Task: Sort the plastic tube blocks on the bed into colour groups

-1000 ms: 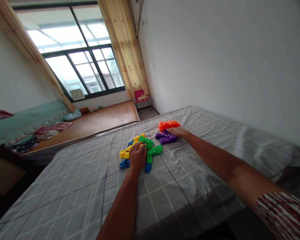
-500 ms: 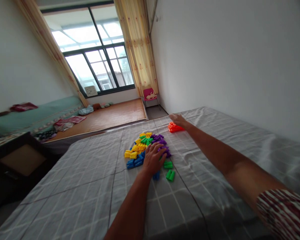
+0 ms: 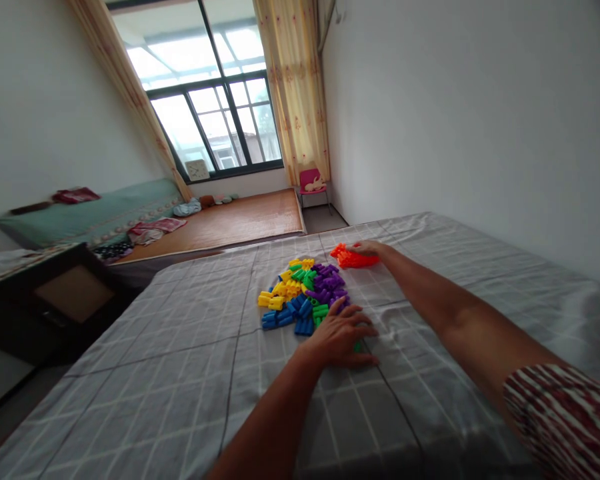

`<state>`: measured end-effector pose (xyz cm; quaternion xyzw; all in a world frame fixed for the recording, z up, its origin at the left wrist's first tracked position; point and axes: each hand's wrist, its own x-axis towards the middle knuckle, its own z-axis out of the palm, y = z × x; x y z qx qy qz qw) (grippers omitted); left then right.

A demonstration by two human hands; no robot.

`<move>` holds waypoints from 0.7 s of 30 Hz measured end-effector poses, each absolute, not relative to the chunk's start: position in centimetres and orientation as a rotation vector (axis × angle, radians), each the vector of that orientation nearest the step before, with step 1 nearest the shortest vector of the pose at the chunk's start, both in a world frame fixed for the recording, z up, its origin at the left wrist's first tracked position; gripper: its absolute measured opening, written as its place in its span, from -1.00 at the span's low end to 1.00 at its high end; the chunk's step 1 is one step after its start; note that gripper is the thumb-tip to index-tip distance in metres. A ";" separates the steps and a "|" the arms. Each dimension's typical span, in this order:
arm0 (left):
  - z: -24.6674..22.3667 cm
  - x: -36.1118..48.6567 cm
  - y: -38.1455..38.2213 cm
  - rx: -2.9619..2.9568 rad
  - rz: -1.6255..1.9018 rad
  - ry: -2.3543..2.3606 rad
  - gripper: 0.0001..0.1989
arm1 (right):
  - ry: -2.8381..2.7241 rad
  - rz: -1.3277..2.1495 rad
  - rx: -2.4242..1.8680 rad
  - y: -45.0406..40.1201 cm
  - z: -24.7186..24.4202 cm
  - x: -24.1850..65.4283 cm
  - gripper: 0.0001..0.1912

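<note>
My left hand (image 3: 343,337) is spread over the near right edge of a pile of plastic toy blocks shaped like joined tubes. Its fingers are apart, and a green block (image 3: 357,346) shows between them. Left of the fingers lie blue blocks (image 3: 304,325) and more green blocks (image 3: 321,312). Yellow blocks (image 3: 286,288) and purple blocks (image 3: 329,280) make up the farther part of the pile. Farther off, my right hand (image 3: 367,248) rests its stretched fingers along the top of a separate heap of orange blocks (image 3: 356,260); its fingertips are partly hard to make out.
A grey checked cloth (image 3: 180,347) covers the surface under the blocks. A white wall (image 3: 470,133) runs along the right. Beyond stand a low bed with a brown mat (image 3: 250,213) and a pink chair (image 3: 311,179). At left is a dark cabinet (image 3: 73,300).
My left hand has slid right and nearer, off the blue blocks and over the green ones. My right hand has come from behind the orange heap onto it. The view has shifted slightly.
</note>
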<state>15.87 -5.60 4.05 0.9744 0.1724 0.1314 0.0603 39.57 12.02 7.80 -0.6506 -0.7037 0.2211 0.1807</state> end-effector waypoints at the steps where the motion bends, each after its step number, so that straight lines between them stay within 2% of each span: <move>1: 4.1 15.8 -5.6 2.952 0.391 0.524 -0.45 | -2.057 0.650 -1.861 12.3 7.5 38.7 -0.50; 7: 4.1 15.0 -4.8 2.986 0.380 0.668 -0.69 | -2.287 0.629 -1.619 11.1 7.5 31.7 -0.39; 13: 4.7 12.7 -3.5 2.949 0.475 1.007 -0.78 | -2.264 0.836 -1.235 8.1 10.3 26.2 -0.41; 18: 5.5 9.7 -2.1 2.768 0.643 1.546 -0.78 | -2.174 0.961 -1.241 7.4 12.1 30.3 -0.33; 21: 5.9 8.2 -1.4 2.634 0.750 1.730 -0.77 | -2.232 0.867 -1.437 7.1 11.1 34.9 -0.17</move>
